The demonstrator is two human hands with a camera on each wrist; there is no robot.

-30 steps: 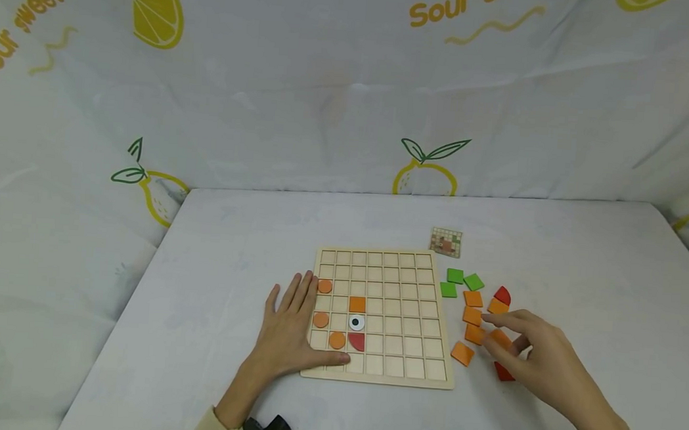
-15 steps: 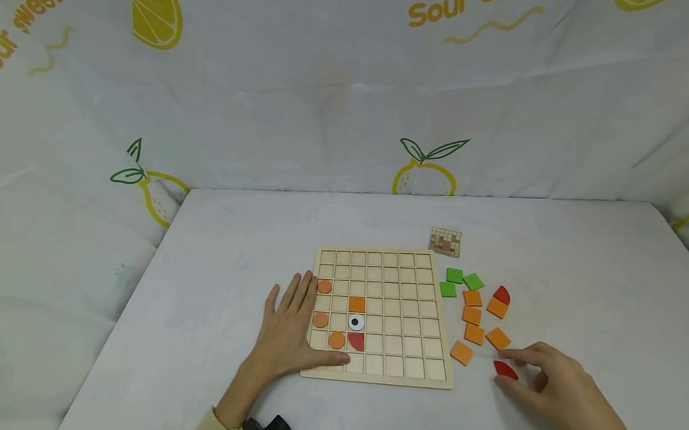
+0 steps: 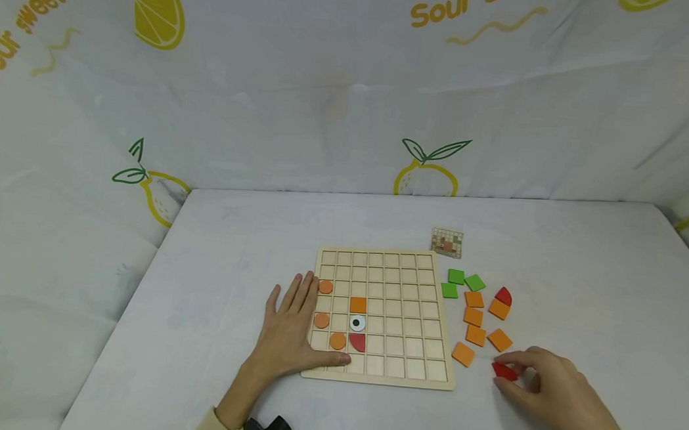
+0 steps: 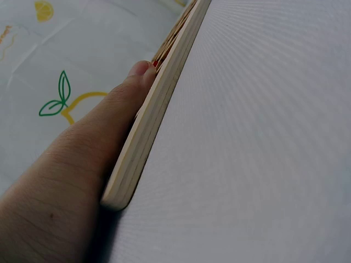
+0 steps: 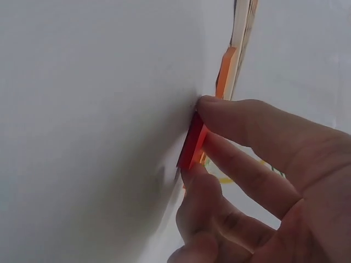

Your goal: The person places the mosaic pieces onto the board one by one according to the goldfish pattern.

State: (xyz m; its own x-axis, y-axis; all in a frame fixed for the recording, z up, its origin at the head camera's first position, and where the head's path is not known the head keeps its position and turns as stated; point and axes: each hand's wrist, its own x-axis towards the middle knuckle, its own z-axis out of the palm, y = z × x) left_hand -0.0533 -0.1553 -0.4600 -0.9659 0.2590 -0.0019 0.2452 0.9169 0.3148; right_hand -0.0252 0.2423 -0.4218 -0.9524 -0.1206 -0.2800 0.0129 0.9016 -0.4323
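Note:
My right hand point(image 3: 558, 394) pinches a red quarter-circle tile point(image 3: 505, 371) between thumb and fingers, low at the table to the right of the board. In the right wrist view the red tile point(image 5: 192, 143) stands out between thumb and fingertips, tilted on edge in that view. My left hand point(image 3: 289, 336) lies spread at the left side of the wooden grid board point(image 3: 413, 291), its thumb across the lower cells. On the board lie several orange round tiles point(image 3: 338, 340), an orange square point(image 3: 358, 304), an eye disc point(image 3: 357, 322) and another red quarter-circle tile point(image 3: 357, 342).
Right of the board lie several loose orange squares point(image 3: 473, 317), several green squares point(image 3: 456, 276) and a red quarter-circle piece point(image 3: 503, 295). A small pattern card point(image 3: 447, 242) lies beyond the board's far right corner. A white cloth wall point(image 3: 304, 107) rises behind the table.
My right hand has moved from over the orange squares down toward the near side, and its fingers have closed on the red quarter-circle tile. The left hand has stayed in place.

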